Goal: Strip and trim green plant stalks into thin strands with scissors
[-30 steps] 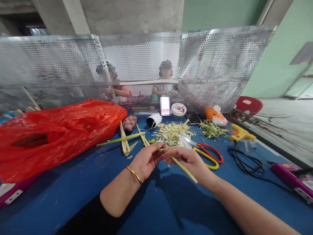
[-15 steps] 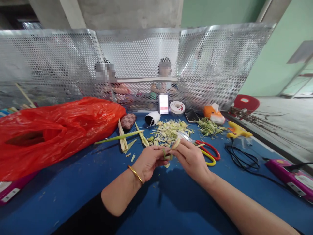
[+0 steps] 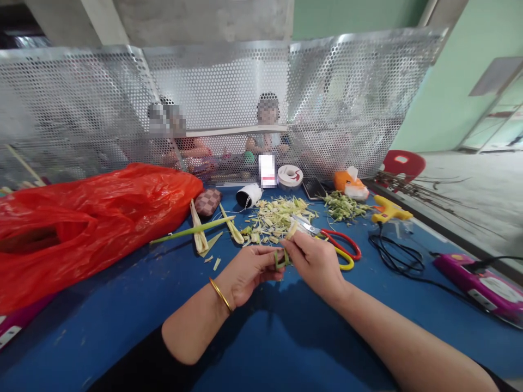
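My left hand (image 3: 247,275) pinches a small looped piece of green plant leaf (image 3: 280,259) between thumb and fingers. Close against it, my right hand (image 3: 316,261) is closed on a pale leaf strip (image 3: 292,231) whose tip sticks up past the fingers; the strip's lower end is hidden. Scissors (image 3: 337,239) with one red and one yellow handle loop lie just beyond my right hand, partly covered by it. Behind both hands spreads a heap of cut pale-green leaf bits (image 3: 281,215). Longer leaf pieces (image 3: 199,234) lie to the left.
A red plastic bag (image 3: 163,201) fills the left side beside a checkered pouch (image 3: 208,202). At the back stand a thread spool (image 3: 250,196), a ribbon roll (image 3: 290,176) and a phone (image 3: 314,188). A yellow glue gun (image 3: 390,209) and purple power strip (image 3: 478,286) are right.
The whole view has shifted slightly, so the table things appear further left. My hands stay together; the green loop between them now shows more plainly.
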A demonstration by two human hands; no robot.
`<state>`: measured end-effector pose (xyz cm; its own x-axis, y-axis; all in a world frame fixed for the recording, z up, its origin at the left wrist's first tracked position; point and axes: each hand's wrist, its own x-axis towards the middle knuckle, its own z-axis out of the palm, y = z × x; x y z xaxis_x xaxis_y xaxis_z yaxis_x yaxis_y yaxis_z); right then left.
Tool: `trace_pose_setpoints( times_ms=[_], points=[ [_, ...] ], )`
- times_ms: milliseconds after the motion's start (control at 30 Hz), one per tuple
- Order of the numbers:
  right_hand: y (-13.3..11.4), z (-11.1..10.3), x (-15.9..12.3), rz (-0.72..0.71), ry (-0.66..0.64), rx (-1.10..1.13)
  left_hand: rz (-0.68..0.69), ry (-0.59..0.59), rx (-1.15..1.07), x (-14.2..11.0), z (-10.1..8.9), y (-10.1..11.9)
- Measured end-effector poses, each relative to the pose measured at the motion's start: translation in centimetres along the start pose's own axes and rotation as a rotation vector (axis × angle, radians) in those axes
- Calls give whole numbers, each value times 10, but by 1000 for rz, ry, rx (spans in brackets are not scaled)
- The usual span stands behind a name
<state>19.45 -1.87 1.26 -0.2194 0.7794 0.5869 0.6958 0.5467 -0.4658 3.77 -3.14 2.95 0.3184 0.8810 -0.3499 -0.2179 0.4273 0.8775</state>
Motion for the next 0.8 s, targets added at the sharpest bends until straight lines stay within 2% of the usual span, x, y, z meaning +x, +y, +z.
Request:
trace_pose_setpoints(
  times_ms=[133, 233, 333, 433, 533, 633, 800],
  points=[
    [1, 3, 0, 139, -26, 12, 16, 13, 47, -1, 3, 1],
    [0, 3, 1, 142, -77, 7, 42, 60, 89, -1, 5, -1],
    [1, -3, 4, 13, -59, 54, 75, 132, 50, -1, 5, 0],
    [2, -14, 9, -183, 93, 46, 95, 202, -45, 0, 2, 5],
    [4, -22, 11, -320, 217, -40, 74, 249, -148, 1, -2, 11],
    [4, -22, 11, -380, 201, -145, 72, 272, -209, 0, -3, 14],
    [4, -14, 9, -394, 149, -269, 82, 198, -195, 0, -4, 11]
  ],
)
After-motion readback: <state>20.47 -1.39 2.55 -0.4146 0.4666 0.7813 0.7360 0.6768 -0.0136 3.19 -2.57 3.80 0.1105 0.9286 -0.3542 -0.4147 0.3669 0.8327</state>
